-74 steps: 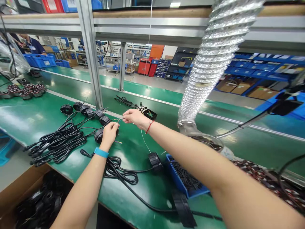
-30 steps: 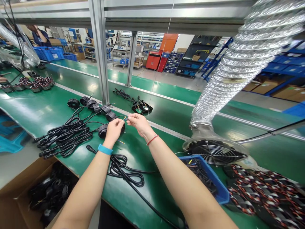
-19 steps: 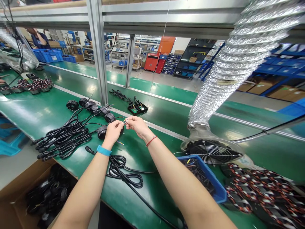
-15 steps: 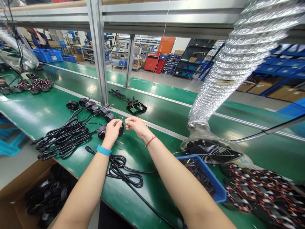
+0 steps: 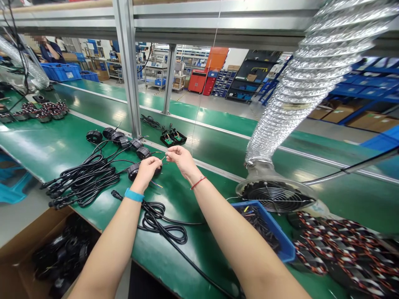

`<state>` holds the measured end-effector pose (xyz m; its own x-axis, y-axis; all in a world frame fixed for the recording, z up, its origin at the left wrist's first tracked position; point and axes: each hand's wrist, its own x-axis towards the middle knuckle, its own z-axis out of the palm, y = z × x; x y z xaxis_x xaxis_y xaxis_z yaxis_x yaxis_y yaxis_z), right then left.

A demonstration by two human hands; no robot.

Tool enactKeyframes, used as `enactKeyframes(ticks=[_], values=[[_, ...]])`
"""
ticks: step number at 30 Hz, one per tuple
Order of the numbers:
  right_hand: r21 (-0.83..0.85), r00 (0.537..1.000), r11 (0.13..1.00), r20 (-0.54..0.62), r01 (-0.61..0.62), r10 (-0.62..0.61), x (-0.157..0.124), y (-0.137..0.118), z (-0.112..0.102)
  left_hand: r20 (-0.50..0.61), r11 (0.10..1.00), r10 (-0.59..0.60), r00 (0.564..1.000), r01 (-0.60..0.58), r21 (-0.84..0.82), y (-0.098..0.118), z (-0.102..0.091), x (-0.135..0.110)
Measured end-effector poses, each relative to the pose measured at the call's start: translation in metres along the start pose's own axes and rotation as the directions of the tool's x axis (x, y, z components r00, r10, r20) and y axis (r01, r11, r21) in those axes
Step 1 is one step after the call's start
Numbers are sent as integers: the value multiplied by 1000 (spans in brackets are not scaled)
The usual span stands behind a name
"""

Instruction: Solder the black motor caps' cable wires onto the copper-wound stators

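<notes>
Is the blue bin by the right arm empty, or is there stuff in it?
The blue bin isn't empty: many thin, dark pieces lie inside.

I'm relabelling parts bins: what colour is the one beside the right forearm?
The bin is blue; it shows best in the head view, the only one here.

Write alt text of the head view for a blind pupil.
A left hand pinches a thin wire, the right hand close beside it, over a green bench. Black cables lie at left, a blue bin at right.
</notes>
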<state>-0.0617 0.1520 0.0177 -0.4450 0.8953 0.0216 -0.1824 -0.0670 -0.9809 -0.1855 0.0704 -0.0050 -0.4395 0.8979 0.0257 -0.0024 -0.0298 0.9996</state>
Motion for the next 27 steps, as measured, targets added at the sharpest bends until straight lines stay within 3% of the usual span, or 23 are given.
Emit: enactKeyframes(ticks=[15,21,27], values=[[-115,998,992,49,45,-39,-7,-2,7,-11,1000,4,1000,-4,-12,1,0,-1],[-121,996,993,91,-6,17,-11,-4,10,-25,999,-4,1000,3,-49,-1,1,0],[-51,995,994,-10,-97,96,-4,-1,-4,9,1000,5,1000,-4,-19,0,0,-1]])
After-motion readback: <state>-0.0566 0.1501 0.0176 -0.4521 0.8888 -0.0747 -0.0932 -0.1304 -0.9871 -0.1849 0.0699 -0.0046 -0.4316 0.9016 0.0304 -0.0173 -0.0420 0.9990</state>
